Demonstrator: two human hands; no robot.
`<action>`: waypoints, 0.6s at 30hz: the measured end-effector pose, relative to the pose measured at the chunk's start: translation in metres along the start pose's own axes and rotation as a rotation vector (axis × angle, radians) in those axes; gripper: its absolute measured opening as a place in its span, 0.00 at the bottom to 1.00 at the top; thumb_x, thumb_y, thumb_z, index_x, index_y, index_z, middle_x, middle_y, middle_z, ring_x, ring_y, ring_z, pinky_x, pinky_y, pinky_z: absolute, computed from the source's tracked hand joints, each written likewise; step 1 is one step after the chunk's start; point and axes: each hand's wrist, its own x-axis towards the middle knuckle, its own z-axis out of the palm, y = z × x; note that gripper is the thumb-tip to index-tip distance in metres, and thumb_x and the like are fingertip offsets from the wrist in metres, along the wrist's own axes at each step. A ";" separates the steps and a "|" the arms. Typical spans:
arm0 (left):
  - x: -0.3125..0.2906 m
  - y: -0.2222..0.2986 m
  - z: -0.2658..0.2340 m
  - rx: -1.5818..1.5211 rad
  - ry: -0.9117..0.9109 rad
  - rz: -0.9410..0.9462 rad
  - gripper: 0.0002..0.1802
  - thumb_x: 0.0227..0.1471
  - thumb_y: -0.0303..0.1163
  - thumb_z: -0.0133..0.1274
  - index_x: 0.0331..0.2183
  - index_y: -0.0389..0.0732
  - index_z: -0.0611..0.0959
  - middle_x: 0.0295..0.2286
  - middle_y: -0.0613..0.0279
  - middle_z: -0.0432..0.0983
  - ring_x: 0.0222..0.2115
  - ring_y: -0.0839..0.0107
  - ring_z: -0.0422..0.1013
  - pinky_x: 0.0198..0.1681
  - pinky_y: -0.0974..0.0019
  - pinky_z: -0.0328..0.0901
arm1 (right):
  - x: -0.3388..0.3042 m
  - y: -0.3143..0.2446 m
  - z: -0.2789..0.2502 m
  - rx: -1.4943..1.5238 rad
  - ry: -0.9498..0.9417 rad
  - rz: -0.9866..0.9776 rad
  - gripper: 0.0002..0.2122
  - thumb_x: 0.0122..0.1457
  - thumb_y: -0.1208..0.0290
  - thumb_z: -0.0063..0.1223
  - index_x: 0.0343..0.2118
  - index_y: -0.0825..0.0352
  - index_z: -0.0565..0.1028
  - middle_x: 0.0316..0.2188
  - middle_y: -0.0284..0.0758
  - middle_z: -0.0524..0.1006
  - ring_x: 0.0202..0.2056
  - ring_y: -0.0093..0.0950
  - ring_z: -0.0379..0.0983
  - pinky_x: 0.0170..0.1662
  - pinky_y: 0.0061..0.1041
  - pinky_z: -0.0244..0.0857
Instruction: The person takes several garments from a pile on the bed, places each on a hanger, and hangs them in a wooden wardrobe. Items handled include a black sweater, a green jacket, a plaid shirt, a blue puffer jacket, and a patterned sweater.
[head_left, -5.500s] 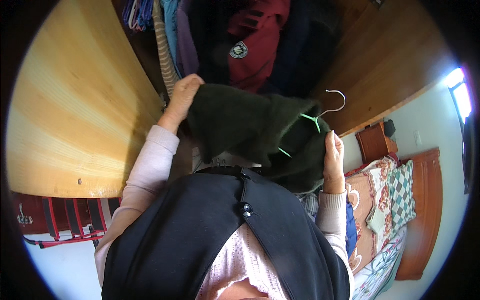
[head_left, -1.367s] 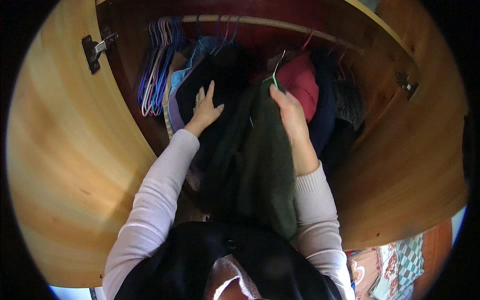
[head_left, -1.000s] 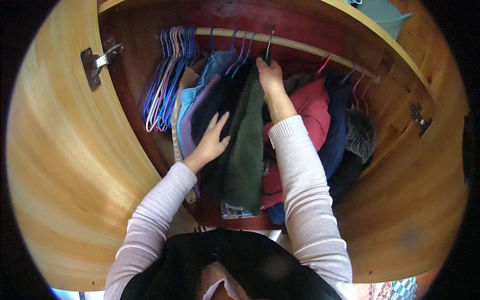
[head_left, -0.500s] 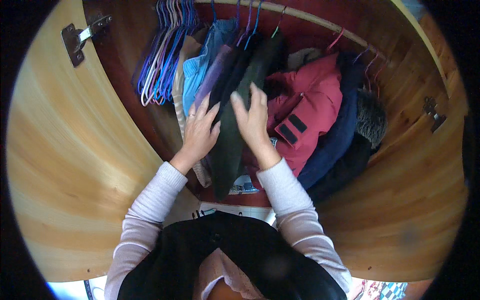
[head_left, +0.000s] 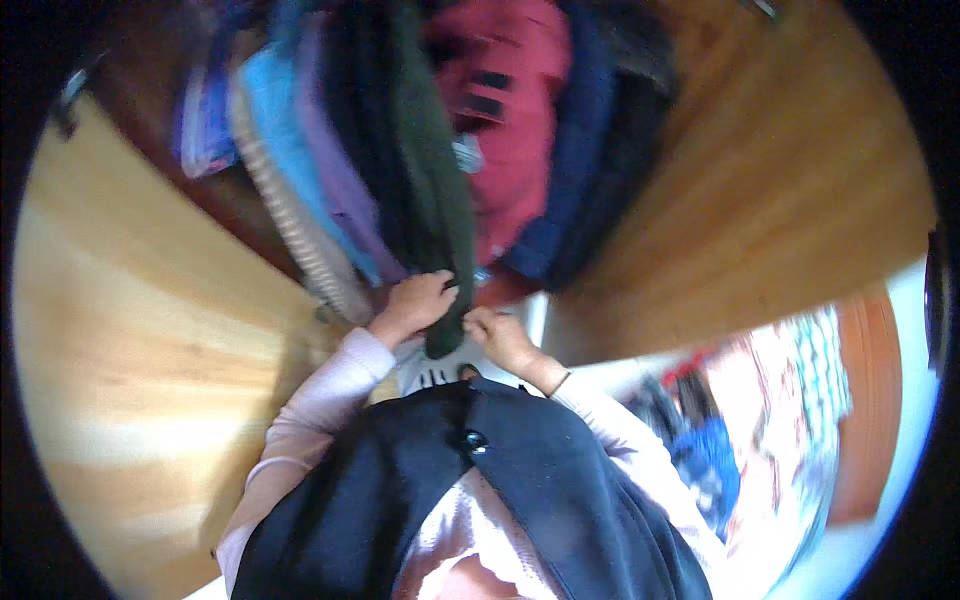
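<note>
A long dark green garment [head_left: 432, 160] hangs in the wardrobe, its lower end close to my body. My left hand [head_left: 418, 303] grips its left side near the bottom, fingers bent over the cloth. On the opposite edge, slightly lower, my right hand [head_left: 503, 338] has its fingers curled in a pinch at the cloth. Black clothing [head_left: 362, 130] hangs against the green one on the left, and a red padded jacket [head_left: 515, 150] hangs on its right. The picture is somewhat blurred.
Purple [head_left: 325, 150], light blue [head_left: 275, 110] and striped beige [head_left: 285, 205] clothes hang further left, beside bunched hangers [head_left: 205, 130]. Navy clothing [head_left: 580, 140] hangs right. Wooden doors [head_left: 150, 350] stand open on both sides. A pile of clothes and bedding [head_left: 750, 430] lies at the lower right.
My view has tilted downward. Both hands have moved from the upper part of the green garment to its lower end, and the fingers have closed at its edges.
</note>
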 end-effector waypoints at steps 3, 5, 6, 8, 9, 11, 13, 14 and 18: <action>0.009 0.017 0.045 -0.357 -0.101 0.380 0.17 0.54 0.36 0.52 0.42 0.35 0.80 0.37 0.48 0.79 0.39 0.54 0.75 0.43 0.59 0.68 | -0.071 -0.001 -0.021 0.010 0.023 0.148 0.11 0.58 0.66 0.48 0.39 0.66 0.76 0.36 0.47 0.77 0.39 0.46 0.74 0.44 0.40 0.67; -0.004 0.063 0.039 -0.360 -0.230 0.454 0.11 0.54 0.29 0.51 0.38 0.35 0.81 0.33 0.54 0.80 0.35 0.65 0.76 0.40 0.64 0.68 | -0.106 0.003 -0.033 -0.037 0.024 0.294 0.11 0.59 0.65 0.48 0.38 0.66 0.77 0.32 0.45 0.78 0.35 0.42 0.77 0.41 0.37 0.69; -0.008 0.085 0.044 -0.378 -0.284 0.473 0.10 0.54 0.29 0.51 0.36 0.35 0.81 0.30 0.57 0.80 0.32 0.70 0.75 0.37 0.68 0.68 | -0.128 0.038 -0.022 -0.052 0.116 0.271 0.10 0.59 0.65 0.48 0.35 0.67 0.77 0.29 0.45 0.78 0.32 0.43 0.77 0.39 0.39 0.69; -0.025 0.128 0.057 -0.390 -0.413 0.614 0.06 0.53 0.26 0.51 0.30 0.33 0.80 0.25 0.58 0.78 0.27 0.72 0.75 0.33 0.70 0.67 | -0.163 0.038 -0.039 0.097 0.281 0.417 0.10 0.58 0.66 0.49 0.33 0.68 0.76 0.28 0.47 0.78 0.32 0.46 0.75 0.38 0.39 0.68; -0.038 0.153 0.059 -0.294 -0.487 0.701 0.06 0.53 0.26 0.52 0.29 0.34 0.80 0.23 0.60 0.78 0.26 0.73 0.74 0.31 0.70 0.67 | -0.185 0.046 -0.038 0.046 0.405 0.485 0.09 0.58 0.67 0.49 0.33 0.68 0.76 0.27 0.46 0.78 0.32 0.46 0.75 0.37 0.39 0.68; -0.053 0.197 0.072 -0.191 -0.703 0.790 0.06 0.53 0.26 0.53 0.28 0.34 0.79 0.22 0.61 0.77 0.25 0.74 0.73 0.30 0.70 0.66 | -0.223 0.062 -0.037 0.040 0.680 0.614 0.09 0.58 0.67 0.49 0.33 0.67 0.77 0.29 0.44 0.78 0.34 0.45 0.75 0.38 0.38 0.68; -0.057 0.242 0.110 -0.163 -0.849 0.867 0.06 0.53 0.26 0.54 0.28 0.33 0.79 0.22 0.61 0.77 0.24 0.74 0.72 0.29 0.70 0.66 | -0.276 0.088 -0.056 -0.088 0.976 0.734 0.08 0.57 0.68 0.51 0.33 0.67 0.77 0.31 0.43 0.78 0.36 0.44 0.74 0.41 0.37 0.68; -0.060 0.266 0.122 -0.124 -0.892 0.901 0.06 0.52 0.26 0.54 0.28 0.33 0.79 0.22 0.61 0.77 0.24 0.74 0.72 0.29 0.70 0.66 | -0.303 0.100 -0.064 -0.152 1.141 0.759 0.06 0.54 0.70 0.53 0.32 0.66 0.77 0.32 0.42 0.77 0.37 0.42 0.73 0.43 0.37 0.67; -0.066 0.335 0.182 -0.028 -0.977 1.053 0.06 0.53 0.26 0.54 0.31 0.33 0.80 0.24 0.59 0.78 0.25 0.72 0.73 0.31 0.70 0.67 | -0.443 0.128 -0.077 -0.739 1.582 1.118 0.11 0.43 0.74 0.54 0.33 0.65 0.75 0.32 0.41 0.74 0.38 0.42 0.68 0.42 0.40 0.61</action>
